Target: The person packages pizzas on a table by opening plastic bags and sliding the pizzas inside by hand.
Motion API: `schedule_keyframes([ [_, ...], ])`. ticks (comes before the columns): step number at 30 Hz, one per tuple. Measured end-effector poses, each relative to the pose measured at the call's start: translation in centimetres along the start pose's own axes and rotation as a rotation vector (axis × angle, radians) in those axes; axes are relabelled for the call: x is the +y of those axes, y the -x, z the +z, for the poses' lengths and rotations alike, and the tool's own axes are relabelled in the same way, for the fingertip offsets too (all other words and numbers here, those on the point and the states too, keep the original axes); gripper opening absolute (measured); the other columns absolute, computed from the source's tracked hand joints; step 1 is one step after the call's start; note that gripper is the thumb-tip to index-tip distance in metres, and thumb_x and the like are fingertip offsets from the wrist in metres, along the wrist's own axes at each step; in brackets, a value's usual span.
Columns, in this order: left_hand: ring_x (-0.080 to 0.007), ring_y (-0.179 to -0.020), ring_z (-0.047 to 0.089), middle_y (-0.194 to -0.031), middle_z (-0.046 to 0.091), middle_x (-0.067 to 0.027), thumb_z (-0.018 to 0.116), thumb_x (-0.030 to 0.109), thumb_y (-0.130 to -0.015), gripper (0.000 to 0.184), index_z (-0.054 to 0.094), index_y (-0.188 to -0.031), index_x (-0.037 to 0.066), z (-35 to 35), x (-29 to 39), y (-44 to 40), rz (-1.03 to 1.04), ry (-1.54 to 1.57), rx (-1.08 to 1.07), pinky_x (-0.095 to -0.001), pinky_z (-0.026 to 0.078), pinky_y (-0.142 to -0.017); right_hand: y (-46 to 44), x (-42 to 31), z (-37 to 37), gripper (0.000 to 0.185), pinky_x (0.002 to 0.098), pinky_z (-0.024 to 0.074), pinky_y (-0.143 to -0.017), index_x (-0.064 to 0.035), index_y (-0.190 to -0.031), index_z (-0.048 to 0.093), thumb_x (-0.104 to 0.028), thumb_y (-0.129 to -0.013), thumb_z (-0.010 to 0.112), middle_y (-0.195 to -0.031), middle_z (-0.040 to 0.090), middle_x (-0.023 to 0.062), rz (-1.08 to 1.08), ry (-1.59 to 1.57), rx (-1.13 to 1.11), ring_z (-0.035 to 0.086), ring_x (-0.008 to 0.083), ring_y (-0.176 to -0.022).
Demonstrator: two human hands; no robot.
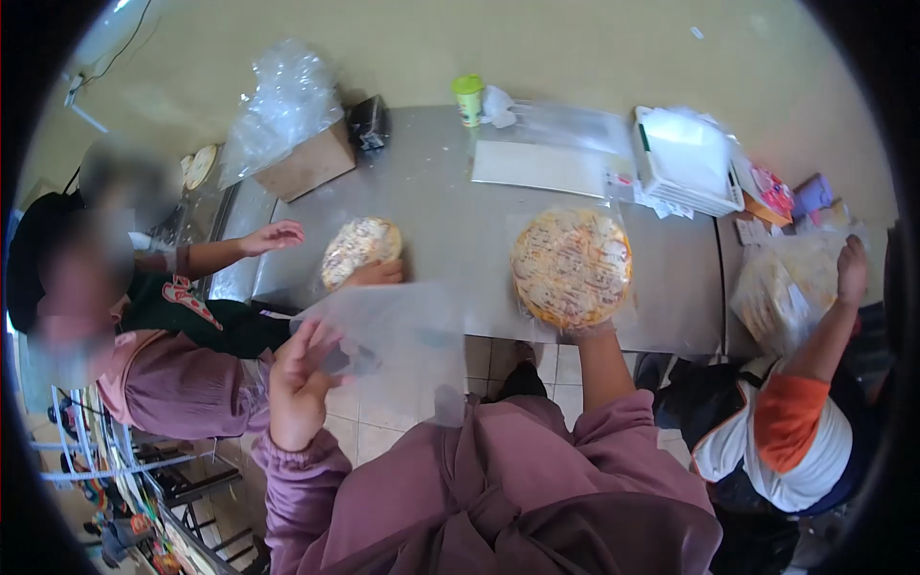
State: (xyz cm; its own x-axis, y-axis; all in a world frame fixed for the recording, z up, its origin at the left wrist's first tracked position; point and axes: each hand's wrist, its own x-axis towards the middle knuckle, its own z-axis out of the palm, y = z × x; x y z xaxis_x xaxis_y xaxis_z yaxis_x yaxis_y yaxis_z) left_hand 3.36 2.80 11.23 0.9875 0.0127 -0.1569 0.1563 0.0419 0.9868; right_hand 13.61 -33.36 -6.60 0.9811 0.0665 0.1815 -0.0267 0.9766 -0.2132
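Note:
My left hand point(301, 388) is closed on the edge of a clear plastic bag point(398, 345), which hangs over the table's front edge. My right hand point(592, 331) is mostly hidden beneath the near edge of a large round pizza point(572, 266) with clear plastic around it; its fingers do not show. To the left lies a smaller pizza point(359, 247), touched at its near right side by a co-worker's hand point(377, 273). The co-worker's other hand point(272, 238) is held with its fingers apart.
On the steel table point(422, 192) stand a cardboard box point(309, 163) with plastic bags, a green cup point(468, 100), a white board point(539, 169) and a white basket point(685, 158). At right, another person point(800, 422) holds a bag of flat items point(786, 287).

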Motion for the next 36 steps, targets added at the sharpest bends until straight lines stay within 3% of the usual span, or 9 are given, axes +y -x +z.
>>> schedule_keyframes([
  [2, -0.0265, -0.118, 0.042, -0.131, 0.038, -0.0127, 0.031, -0.019, -0.068, 0.066, 0.034, -0.131, 0.003, 3.0, 0.2, -2.4, 0.058, -0.041, -0.078, -0.0285, 0.052, -0.074, 2.1, -1.2, -1.4, 0.07, 0.0501, 0.0375, -0.095, -0.0104, -0.13, 0.037, -0.06, -0.081, 0.039, -0.131, 0.04, 0.0134, -0.045, 0.025, 0.246, 0.041, 0.0319, -0.118],
  [6, -0.0293, -0.117, 0.043, -0.125, 0.045, -0.0202, 0.04, -0.015, -0.066, 0.065, 0.034, -0.13, -0.001, 9.0, 0.1, -8.2, 0.375, -0.635, -0.185, -0.0338, 0.044, -0.086, 5.9, -4.1, -0.9, 0.064, 0.0475, 0.0381, -0.095, -0.0084, -0.132, 0.034, -0.053, -0.085, 0.037, -0.13, 0.041, 0.0137, -0.192, 0.076, 0.143, 0.043, 0.0308, -0.117],
  [8, -0.0286, -0.117, 0.045, -0.132, 0.037, -0.0175, 0.034, -0.017, -0.067, 0.068, 0.032, -0.133, 0.004, 12.1, -1.9, -11.6, 0.507, -0.618, -0.218, -0.0258, 0.047, -0.077, 8.8, -6.8, -1.7, 0.064, 0.0474, 0.0383, -0.094, -0.0083, -0.131, 0.034, -0.053, -0.085, 0.037, -0.13, 0.041, 0.0138, -0.2, 0.083, 0.156, 0.043, 0.0307, -0.116],
  [10, -0.0332, -0.116, 0.044, -0.131, 0.036, -0.0227, 0.035, -0.016, -0.065, 0.069, 0.032, -0.132, 0.002, 15.2, -2.6, -14.1, 0.63, -0.88, -0.247, -0.0319, 0.044, -0.085, 10.1, -8.4, -2.3, 0.063, 0.0472, 0.0384, -0.094, -0.0083, -0.131, 0.034, -0.052, -0.086, 0.037, -0.13, 0.041, 0.0138, -0.204, 0.091, 0.166, 0.043, 0.0307, -0.116],
  [14, -0.0352, -0.116, 0.042, -0.131, 0.035, -0.0229, 0.037, -0.013, -0.064, 0.067, 0.033, -0.13, 0.001, 19.7, -6.7, -17.3, 0.615, -0.972, -0.326, -0.0362, 0.04, -0.091, 12.6, -10.8, -3.1, 0.062, 0.0469, 0.0386, -0.094, -0.0081, -0.131, 0.035, -0.051, -0.086, 0.037, -0.129, 0.042, 0.0139, -0.187, 0.094, 0.193, 0.043, 0.0306, -0.116],
  [16, -0.0305, -0.108, 0.05, -0.138, 0.03, -0.0106, 0.041, -0.007, -0.071, 0.059, 0.033, -0.129, 0.002, 21.2, -7.9, -17.9, 0.571, -1.131, -0.401, -0.037, 0.045, -0.084, 13.2, -11.1, -2.9, 0.062, 0.0467, 0.0387, -0.094, -0.008, -0.131, 0.035, -0.051, -0.086, 0.037, -0.129, 0.042, 0.0139, -0.174, 0.086, 0.207, 0.043, 0.0305, -0.116],
  [27, -0.0327, -0.102, 0.053, -0.141, 0.026, -0.0071, 0.039, -0.008, -0.071, 0.06, 0.033, -0.129, 0.004, 22.3, -8.8, -17.9, 0.521, -1.236, -0.634, -0.0388, 0.045, -0.082, 5.5, -0.8, -0.2, 0.059, 0.0458, 0.0394, -0.094, -0.0076, -0.13, 0.035, -0.048, -0.088, 0.036, -0.129, 0.042, 0.014, -0.084, -0.009, 0.263, 0.044, 0.0302, -0.115],
  [31, -0.0336, -0.098, 0.054, -0.142, 0.024, -0.005, 0.039, -0.009, -0.07, 0.065, 0.029, -0.132, 0.006, 21.5, -7.4, -17.4, 0.429, -1.317, -0.74, -0.0399, 0.046, -0.081, 5.7, -0.9, -0.3, 0.058, 0.0454, 0.0397, -0.094, -0.0075, -0.13, 0.035, -0.047, -0.088, 0.036, -0.128, 0.043, 0.0141, -0.02, -0.032, 0.27, 0.044, 0.03, -0.115],
  [36, -0.0341, -0.094, 0.056, -0.143, 0.022, -0.0048, 0.04, -0.009, -0.069, 0.068, 0.026, -0.134, 0.007, 20.5, -8.0, -19.2, 0.472, -1.326, -0.699, -0.0404, 0.047, -0.078, 6.3, -0.9, -0.5, 0.057, 0.045, 0.04, -0.094, -0.0073, -0.13, 0.036, -0.046, -0.089, 0.036, -0.128, 0.043, 0.0141, 0.072, -0.042, 0.291, 0.044, 0.0299, -0.115],
])
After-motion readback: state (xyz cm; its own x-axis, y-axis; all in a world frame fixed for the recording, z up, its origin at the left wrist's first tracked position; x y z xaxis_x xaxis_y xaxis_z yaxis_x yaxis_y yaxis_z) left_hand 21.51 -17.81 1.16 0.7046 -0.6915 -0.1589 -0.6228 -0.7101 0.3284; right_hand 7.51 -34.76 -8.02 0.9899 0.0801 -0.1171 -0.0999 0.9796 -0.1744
